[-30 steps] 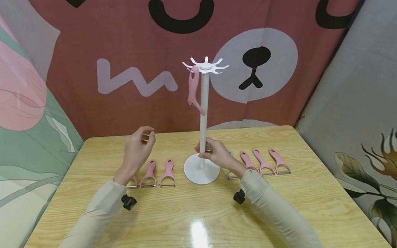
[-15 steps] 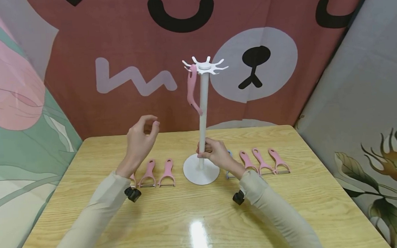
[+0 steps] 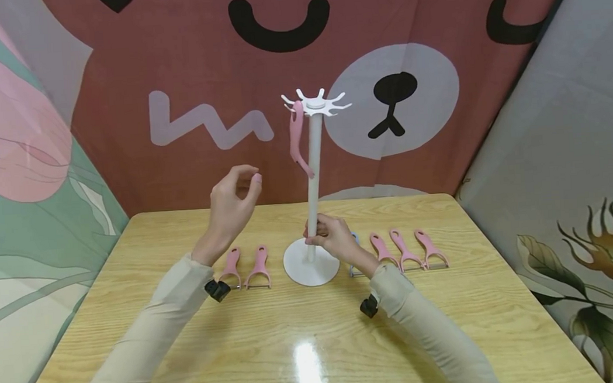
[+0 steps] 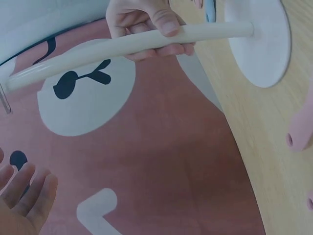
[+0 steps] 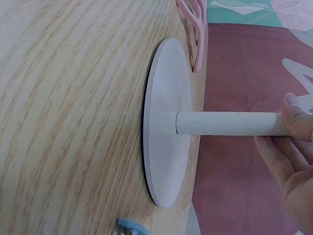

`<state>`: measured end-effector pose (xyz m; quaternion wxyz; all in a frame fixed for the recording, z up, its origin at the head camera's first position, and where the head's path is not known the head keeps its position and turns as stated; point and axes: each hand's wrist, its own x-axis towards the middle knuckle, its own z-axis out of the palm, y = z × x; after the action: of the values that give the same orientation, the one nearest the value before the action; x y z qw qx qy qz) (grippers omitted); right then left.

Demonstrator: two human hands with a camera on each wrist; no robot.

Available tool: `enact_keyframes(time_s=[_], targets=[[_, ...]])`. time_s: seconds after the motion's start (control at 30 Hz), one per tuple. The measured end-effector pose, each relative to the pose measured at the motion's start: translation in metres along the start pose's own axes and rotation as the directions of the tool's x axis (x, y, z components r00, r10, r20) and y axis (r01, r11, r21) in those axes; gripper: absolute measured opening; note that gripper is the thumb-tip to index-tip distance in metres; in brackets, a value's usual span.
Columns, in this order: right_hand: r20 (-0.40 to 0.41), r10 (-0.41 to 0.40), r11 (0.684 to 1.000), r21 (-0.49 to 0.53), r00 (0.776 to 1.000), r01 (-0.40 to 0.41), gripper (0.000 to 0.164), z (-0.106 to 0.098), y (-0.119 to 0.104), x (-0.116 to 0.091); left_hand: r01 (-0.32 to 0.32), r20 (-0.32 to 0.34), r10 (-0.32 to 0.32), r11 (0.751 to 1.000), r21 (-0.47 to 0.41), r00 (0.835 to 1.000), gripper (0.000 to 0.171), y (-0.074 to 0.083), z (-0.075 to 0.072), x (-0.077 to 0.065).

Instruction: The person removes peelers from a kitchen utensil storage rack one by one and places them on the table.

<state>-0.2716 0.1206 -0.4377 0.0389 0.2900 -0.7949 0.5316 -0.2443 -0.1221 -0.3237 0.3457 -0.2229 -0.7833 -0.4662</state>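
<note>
A white stand [image 3: 314,156] with a round base and a ring of hooks stands upright on the table. My right hand [image 3: 335,236] grips its pole low down; in the right wrist view the thumb and fingers close round the pole [image 5: 230,123]. One pink peeler [image 3: 297,136] hangs by its handle hole from a hook on the left side. Left of the stand, my left hand [image 3: 233,205] is raised above the table, fingers loosely curved and holding nothing. Below it lie pink peelers, one [image 3: 259,267] fully visible and another [image 3: 231,267] partly behind the wrist.
Right of the stand lie a blue peeler [image 3: 355,236], partly behind the right wrist, and several pink peelers, such as the outermost pink peeler [image 3: 430,247]. Patterned cloths surround the wooden table [image 3: 274,346] at the back and sides.
My left hand has risen and moved right, toward the hanging peeler, and its sleeve now covers the leftmost peeler. The right hand keeps its grip on the pole.
</note>
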Motion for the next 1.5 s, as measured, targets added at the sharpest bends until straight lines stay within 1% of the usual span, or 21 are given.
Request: enact_keyframes(time_s=[0.13, 0.27, 0.67, 0.77, 0.9, 1.03, 1.27, 1.5], targets=[[-0.001, 0.011, 1.000, 0.002, 1.000, -0.011, 0.023, 0.000, 0.001, -0.001, -0.017, -0.004, 0.017, 1.000, -0.025, 1.000, 0.021, 0.004, 0.004, 0.003], [0.000, 0.009, 1.000, -0.011, 1.000, -0.009, 0.023, 0.000, 0.001, 0.000, -0.039, -0.028, 0.038, 0.998, -0.048, 0.999, 0.021, 0.008, 0.008, 0.008], [-0.010, 0.004, 0.999, -0.037, 1.000, -0.005, 0.023, -0.001, 0.001, 0.001, -0.091, -0.064, 0.086, 0.993, -0.080, 0.994, 0.027, 0.027, 0.023, 0.024], [-0.008, 0.001, 0.999, -0.036, 1.000, -0.001, 0.023, -0.001, 0.001, 0.001, -0.088, -0.060, 0.083, 0.993, -0.084, 0.995, 0.030, 0.032, 0.026, 0.026], [0.003, 0.000, 1.000, -0.025, 1.000, 0.000, 0.022, -0.001, 0.001, 0.001, -0.077, -0.039, 0.074, 0.993, -0.086, 0.996, 0.037, 0.037, 0.028, 0.030], [0.021, 0.003, 1.000, -0.012, 1.000, -0.003, 0.023, -0.002, 0.000, 0.002, -0.070, -0.026, 0.068, 0.993, -0.092, 0.997, 0.040, 0.043, 0.030, 0.032], [0.052, 0.011, 1.000, -0.019, 0.999, -0.010, 0.020, -0.007, -0.042, -0.005, -0.091, -0.014, 0.090, 0.987, -0.129, 0.996, 0.038, 0.049, 0.036, 0.034], [0.051, -0.002, 1.000, -0.017, 0.999, 0.002, 0.021, -0.007, -0.043, -0.005, -0.097, -0.018, 0.096, 0.985, -0.141, 0.995, 0.037, 0.053, 0.041, 0.035]])
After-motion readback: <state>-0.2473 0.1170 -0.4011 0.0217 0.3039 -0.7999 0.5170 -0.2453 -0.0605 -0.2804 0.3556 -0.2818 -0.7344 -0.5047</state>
